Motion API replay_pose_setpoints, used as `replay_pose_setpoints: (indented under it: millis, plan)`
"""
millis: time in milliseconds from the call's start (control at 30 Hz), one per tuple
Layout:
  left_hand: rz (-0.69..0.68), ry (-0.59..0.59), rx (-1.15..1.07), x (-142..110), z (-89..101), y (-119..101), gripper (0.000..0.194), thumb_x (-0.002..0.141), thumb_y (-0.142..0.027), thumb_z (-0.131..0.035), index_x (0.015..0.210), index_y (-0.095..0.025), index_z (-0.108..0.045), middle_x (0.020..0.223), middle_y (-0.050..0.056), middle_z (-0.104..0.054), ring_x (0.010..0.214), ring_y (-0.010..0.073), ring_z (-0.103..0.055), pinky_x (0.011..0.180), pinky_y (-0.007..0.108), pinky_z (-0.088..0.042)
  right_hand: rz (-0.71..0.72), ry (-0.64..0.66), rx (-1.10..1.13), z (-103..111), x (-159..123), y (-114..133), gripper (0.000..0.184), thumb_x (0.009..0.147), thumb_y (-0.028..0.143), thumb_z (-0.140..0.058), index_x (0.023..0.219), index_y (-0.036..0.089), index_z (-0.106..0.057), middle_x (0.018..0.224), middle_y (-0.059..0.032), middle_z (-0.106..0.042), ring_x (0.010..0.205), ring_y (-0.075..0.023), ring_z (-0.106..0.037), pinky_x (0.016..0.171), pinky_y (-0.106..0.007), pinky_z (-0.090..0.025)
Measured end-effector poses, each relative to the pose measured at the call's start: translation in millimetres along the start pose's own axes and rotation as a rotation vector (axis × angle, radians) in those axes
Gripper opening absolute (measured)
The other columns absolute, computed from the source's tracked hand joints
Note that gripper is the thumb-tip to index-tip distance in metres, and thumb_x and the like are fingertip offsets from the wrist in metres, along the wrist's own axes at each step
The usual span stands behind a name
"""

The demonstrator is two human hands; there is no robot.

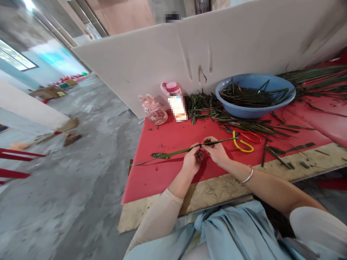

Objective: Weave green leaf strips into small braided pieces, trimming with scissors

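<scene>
Pale blue cloth (230, 227) fills the bottom centre of the frame. Beyond it, at the middle of the frame, a long green leaf strip (176, 153) is pinched in the fingertips of the left hand (193, 159) and right hand (217, 152), both closed on it side by side, its ends sticking out. It looks light, bendy and perhaps slick if damp, apt to split lengthwise; a soft pinch near the middle seems best. By its right tip lie scissors (234, 142), and above them a blue basin (244, 111) among cut leaves (200, 106). Red sheeting (173, 133) covers most of the wooden table (217, 187); a white board (151, 54) stands behind, grey floor (89, 173) at left.
</scene>
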State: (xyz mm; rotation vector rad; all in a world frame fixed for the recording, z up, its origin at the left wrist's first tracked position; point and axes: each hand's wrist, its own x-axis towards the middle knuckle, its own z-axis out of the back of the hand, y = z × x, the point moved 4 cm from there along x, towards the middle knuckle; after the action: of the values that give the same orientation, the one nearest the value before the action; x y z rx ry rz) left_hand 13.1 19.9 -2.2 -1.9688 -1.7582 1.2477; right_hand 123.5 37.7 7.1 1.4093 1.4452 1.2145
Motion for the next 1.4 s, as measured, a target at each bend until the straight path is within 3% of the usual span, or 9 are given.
replay_pose_setpoints:
  millis: [167, 333, 500, 733, 800, 933, 1000, 1100, 1400]
  plan:
    - [-0.086, 0.038, 0.026, 4, 1.2, -5, 0.025, 0.064, -0.027, -0.077, 0.076, -0.017, -0.058, 0.063, -0.005, -0.059, 0.050, 0.0044, -0.046, 0.054, 0.019, -0.041, -0.109, -0.062, 0.079, 10, 6, -1, 0.028, 0.073, 0.045, -0.061, 0.085, 0.021, -0.055, 0.053, 0.0053, -0.048, 0.044, -0.0109, -0.042, 0.042, -0.024, -0.032]
    - [-0.122, 0.005, 0.014, 13, 7.5, -10, 0.035, 0.059, -0.034, -0.082, 0.075, -0.016, -0.057, 0.062, -0.004, -0.058, 0.048, 0.0047, -0.046, 0.052, 0.020, -0.041, -0.177, -0.212, 0.089, 27, 19, -6, 0.039, 0.069, 0.058, -0.062, 0.066, 0.021, -0.050, 0.056, -0.0014, -0.057, 0.050, -0.0157, -0.053, 0.044, -0.028, -0.041]
    - [-0.226, -0.084, 0.015, 17, 12.6, -20, 0.040, 0.054, -0.038, -0.083, 0.070, -0.016, -0.054, 0.058, -0.004, -0.055, 0.049, 0.0053, -0.047, 0.051, 0.020, -0.040, -0.177, -0.265, 0.114, 37, 27, -2, 0.041, 0.068, 0.062, -0.061, 0.069, 0.023, -0.048, 0.060, -0.0033, -0.061, 0.056, -0.0211, -0.060, 0.044, -0.033, -0.045]
    - [-0.348, -0.146, 0.016, 19, 16.0, -32, 0.043, 0.052, -0.040, -0.084, 0.065, -0.016, -0.050, 0.050, -0.008, -0.047, 0.045, 0.0044, -0.042, 0.049, 0.020, -0.037, -0.126, -0.396, 0.140, 54, 30, 0, 0.039, 0.070, 0.060, -0.061, 0.071, 0.024, -0.045, 0.054, 0.0007, -0.056, 0.052, -0.0190, -0.058, 0.044, -0.031, -0.044]
    - [-0.333, -0.121, 0.011, 18, 13.8, -28, 0.043, 0.052, -0.041, -0.084, 0.064, -0.015, -0.050, 0.050, -0.007, -0.047, 0.045, 0.0044, -0.041, 0.048, 0.020, -0.036, -0.108, -0.349, 0.133, 48, 27, -1, 0.039, 0.070, 0.059, -0.062, 0.075, 0.022, -0.050, 0.057, 0.0008, -0.056, 0.051, -0.0167, -0.056, 0.042, -0.029, -0.043]
    - [-0.286, -0.034, 0.038, 11, 5.2, -14, 0.040, 0.053, -0.038, -0.084, 0.065, -0.014, -0.053, 0.053, -0.006, -0.049, 0.046, 0.0047, -0.041, 0.047, 0.020, -0.034, -0.100, -0.074, 0.043, 21, 15, -3, 0.040, 0.064, 0.047, -0.072, 0.091, 0.019, -0.060, 0.071, 0.0002, -0.062, 0.057, -0.0139, -0.057, 0.044, -0.024, -0.044]
    - [-0.257, 0.010, 0.057, 8, 0.8, -9, 0.037, 0.054, -0.035, -0.083, 0.067, -0.014, -0.056, 0.054, -0.005, -0.050, 0.047, 0.0050, -0.042, 0.047, 0.020, -0.034, -0.101, -0.006, 0.009, 11, 10, -4, 0.036, 0.064, 0.043, -0.073, 0.087, 0.019, -0.061, 0.071, 0.0007, -0.062, 0.059, -0.0137, -0.057, 0.046, -0.024, -0.045]
    - [-0.239, 0.038, 0.071, 6, -1.6, -8, 0.033, 0.057, -0.033, -0.082, 0.067, -0.013, -0.057, 0.051, -0.005, -0.048, 0.047, 0.0055, -0.043, 0.047, 0.020, -0.034, -0.080, -0.016, -0.033, 9, 7, -4, 0.029, 0.067, 0.043, -0.070, 0.079, 0.018, -0.061, 0.065, 0.0011, -0.060, 0.058, -0.0133, -0.056, 0.048, -0.025, -0.046]
    - [-0.232, -0.013, -0.068, 20, 11.7, -20, 0.031, 0.052, -0.023, -0.083, 0.065, -0.014, -0.056, 0.054, -0.005, -0.050, 0.047, 0.0046, -0.044, 0.048, 0.018, -0.037, 0.050, -0.127, -0.020, 23, 10, 4, 0.031, 0.068, 0.044, -0.071, 0.083, 0.020, -0.060, 0.065, 0.0026, -0.058, 0.058, -0.0138, -0.055, 0.050, -0.027, -0.046]
